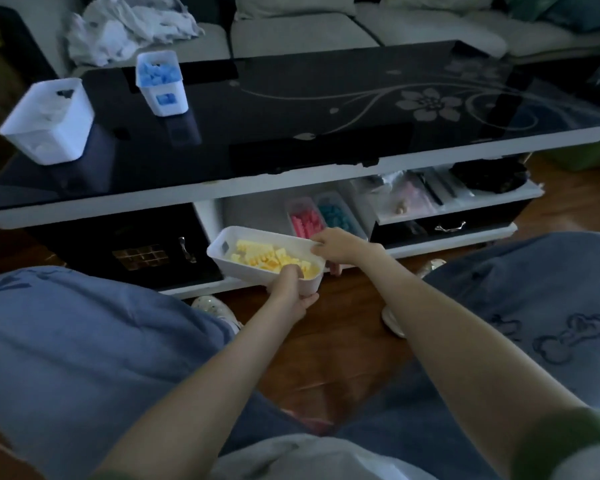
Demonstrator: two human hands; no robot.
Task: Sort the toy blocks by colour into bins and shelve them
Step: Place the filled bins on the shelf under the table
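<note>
Both hands grasp a white bin (238, 263) holding yellow blocks (269, 258), which is held in the air just in front of the lower shelf (253, 211) of the table (291, 133). The left hand (291, 291) clamps the near right corner of the bin, with the fingers over the rim and the thumb under the base. The right hand (340, 245) pinches the far long rim near the right end. The bin sits tilted, with its left end pointing toward the shelf opening. On the lower shelf, just behind the right hand, two clear bins stand side by side: one with pink blocks (305, 221) on the left and one with teal blocks (336, 214) on the right. On the dark glass top of the table, at the far left, a white bin with blue blocks (160, 81) stands upright. Nearer and further left, a second white bin (49, 123) stands near the left edge of the table; its contents cannot be made out clearly. A sofa (302, 29) with crumpled cloth (125, 26) lies beyond the table. The person's knees, in blue fabric, flank both arms above the wooden floor (326, 358).
</note>
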